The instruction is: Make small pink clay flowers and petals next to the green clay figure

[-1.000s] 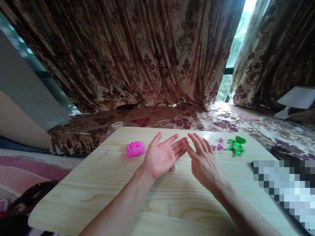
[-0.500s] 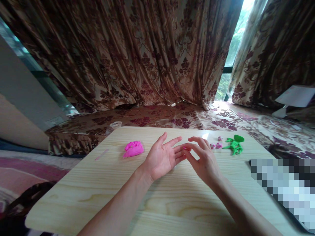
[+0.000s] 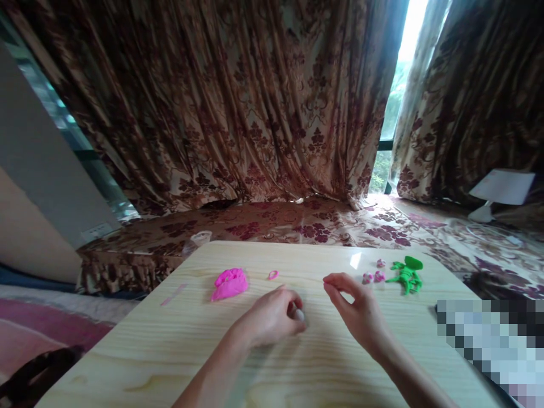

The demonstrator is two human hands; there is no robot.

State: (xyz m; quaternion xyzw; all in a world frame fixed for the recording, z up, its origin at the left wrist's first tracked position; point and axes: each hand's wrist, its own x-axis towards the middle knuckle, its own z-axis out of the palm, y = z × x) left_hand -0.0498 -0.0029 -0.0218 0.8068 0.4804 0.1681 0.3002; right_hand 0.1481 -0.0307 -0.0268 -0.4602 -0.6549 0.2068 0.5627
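My left hand (image 3: 272, 317) is low over the table, its fingers curled round a small whitish ball (image 3: 299, 314) that shows between thumb and fingers. To its right, my right hand (image 3: 357, 311) hovers with thumb and forefinger pinched together; anything between those tips is too small to make out. A thin pink ring (image 3: 273, 275) lies just beyond my left hand. Further left is a bright pink lump of clay in a wrapper (image 3: 230, 283). Several white-and-pink speckled balls (image 3: 374, 277) sit beyond my right hand, beside a green clay figure (image 3: 407, 275).
The pale wooden table (image 3: 170, 357) has a pink strip (image 3: 173, 294) on its left. A clear plastic container (image 3: 198, 241) stands behind its back left corner. A dark-edged, pixelated object (image 3: 488, 345) is at the right. A white lamp (image 3: 501, 187) stands farther back.
My left hand has turned from palm up to palm down and closed round the whitish ball. My right hand has drawn away from its fingers. The pink ring now shows. The view has tilted up.
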